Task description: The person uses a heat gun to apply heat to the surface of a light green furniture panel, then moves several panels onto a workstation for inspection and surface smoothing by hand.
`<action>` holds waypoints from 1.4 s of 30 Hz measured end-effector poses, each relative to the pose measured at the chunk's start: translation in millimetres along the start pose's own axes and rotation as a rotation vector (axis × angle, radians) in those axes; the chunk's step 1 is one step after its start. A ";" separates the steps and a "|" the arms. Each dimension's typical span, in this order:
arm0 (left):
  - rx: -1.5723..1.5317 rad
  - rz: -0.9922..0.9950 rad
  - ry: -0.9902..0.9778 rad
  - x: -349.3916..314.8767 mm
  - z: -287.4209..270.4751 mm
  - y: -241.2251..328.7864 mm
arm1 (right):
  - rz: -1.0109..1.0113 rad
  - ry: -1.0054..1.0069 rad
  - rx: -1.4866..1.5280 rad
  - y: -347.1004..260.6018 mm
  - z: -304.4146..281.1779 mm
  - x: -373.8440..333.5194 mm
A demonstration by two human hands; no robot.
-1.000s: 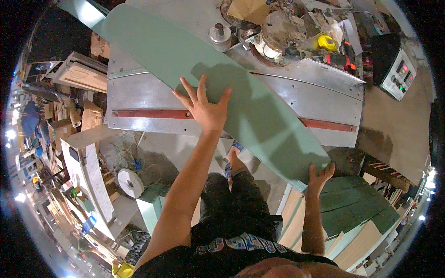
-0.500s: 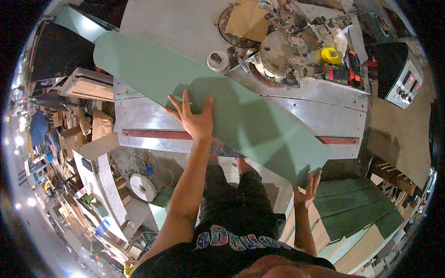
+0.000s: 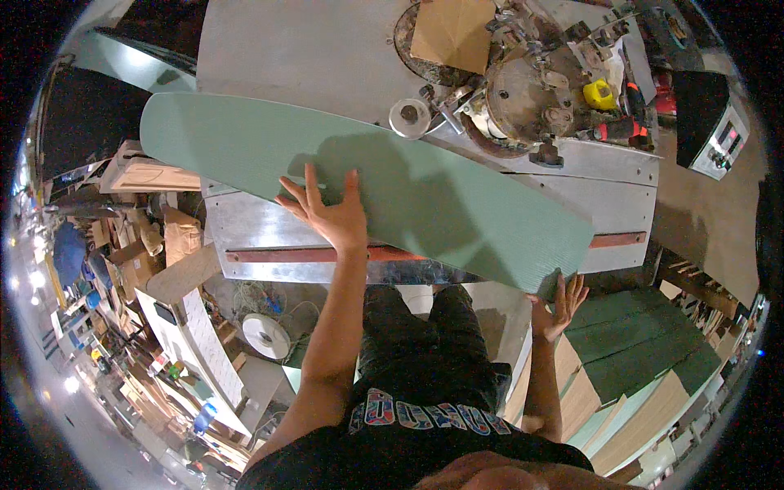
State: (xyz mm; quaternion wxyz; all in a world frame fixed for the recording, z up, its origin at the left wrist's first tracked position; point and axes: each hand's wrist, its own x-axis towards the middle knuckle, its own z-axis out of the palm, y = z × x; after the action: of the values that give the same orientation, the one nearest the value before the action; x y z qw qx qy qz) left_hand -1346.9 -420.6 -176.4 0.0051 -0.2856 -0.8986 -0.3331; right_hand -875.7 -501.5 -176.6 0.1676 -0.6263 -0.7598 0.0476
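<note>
A long pale green board [image 3: 408, 196] slants across the metal machine table [image 3: 286, 41], from the far left to the near right. Its left end is rounded, and fine ridges show at its right end. My left hand [image 3: 333, 219] is spread out on the board's near side, with thumb and fingertips over its upper face. At the near right corner, my right hand [image 3: 558, 310] meets the board's end with its fingers apart and pointing up. How firmly that hand presses on the corner cannot be made out.
Behind the board stands a greasy machine head [image 3: 523, 102] with clamps, beside a white round container [image 3: 409, 119]. A yellow tape measure [image 3: 600, 95] lies near red-and-black-handled tools [image 3: 622, 129]. Dark green panels [image 3: 637, 343] are stacked at right, and a control box [image 3: 719, 143] stands beyond.
The board has swung to a flatter slant, its left end coming nearer to me. My right hand has moved slightly right with the board's end, its fingers spreading. My left hand stays on the board.
</note>
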 end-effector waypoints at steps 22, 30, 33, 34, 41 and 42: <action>-0.029 0.013 0.081 92.1 -11.8 -72.8 | -0.013 0.049 0.184 -98.7 35.9 40.7; -0.015 -0.032 0.075 120.1 -24.4 -92.4 | -0.015 0.048 0.203 -127.8 49.4 53.3; -0.029 -0.057 0.074 131.5 -30.0 -98.1 | -0.017 0.017 0.209 -143.1 48.8 65.7; -0.012 -0.069 0.088 134.3 -31.4 -99.1 | -0.026 0.024 0.207 -147.5 50.7 67.9; 0.079 0.037 0.138 165.3 -46.7 -156.1 | -0.085 0.027 0.234 -173.4 56.4 84.9; 0.041 -0.005 0.140 172.6 -47.2 -161.6 | -0.072 0.022 0.224 -178.0 57.2 86.4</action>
State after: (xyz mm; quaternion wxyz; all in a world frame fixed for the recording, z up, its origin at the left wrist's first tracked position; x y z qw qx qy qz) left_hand -1583.3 -460.4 -201.5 0.0726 -0.2591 -0.9034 -0.3339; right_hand -1074.0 -447.6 -163.2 0.2464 -0.5763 -0.7700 0.1194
